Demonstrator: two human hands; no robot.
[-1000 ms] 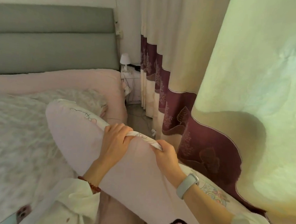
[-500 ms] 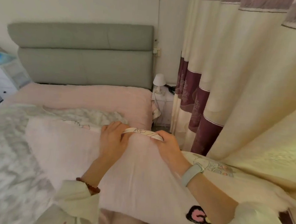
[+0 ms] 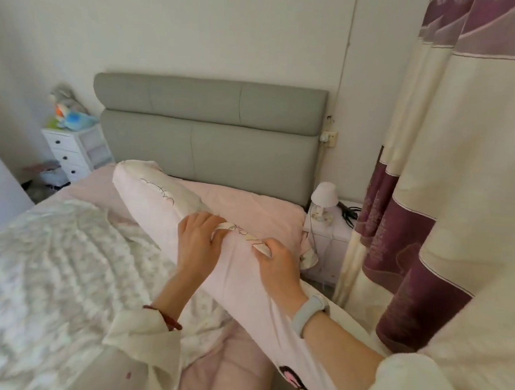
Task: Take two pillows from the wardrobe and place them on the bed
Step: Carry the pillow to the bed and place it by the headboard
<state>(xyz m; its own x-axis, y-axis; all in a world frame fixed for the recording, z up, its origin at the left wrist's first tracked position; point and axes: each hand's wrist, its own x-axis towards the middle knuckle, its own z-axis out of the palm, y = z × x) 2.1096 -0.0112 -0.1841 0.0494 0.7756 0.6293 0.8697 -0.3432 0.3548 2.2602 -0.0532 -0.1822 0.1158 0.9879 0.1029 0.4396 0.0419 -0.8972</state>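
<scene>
The bed [image 3: 244, 203] filled the room below its grey headboard [image 3: 209, 126], a long pink pillow [image 3: 157, 207] slanted above its right side toward the headboard, and the left hand [image 3: 197, 245] and right hand [image 3: 279, 270] each had fingers clenched on the pillow's top edge.

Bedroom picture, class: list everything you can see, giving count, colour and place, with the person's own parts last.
pillow: one, pink, held over the bed
bed: one, pink sheet, centre
headboard: one, grey, against the wall
blanket: one, white, left on the bed
lamp: one, white, right of the bed
drawers: one, white, left corner
curtain: one, cream and purple, right
left hand: grip on the pillow
right hand: grip on the pillow
</scene>
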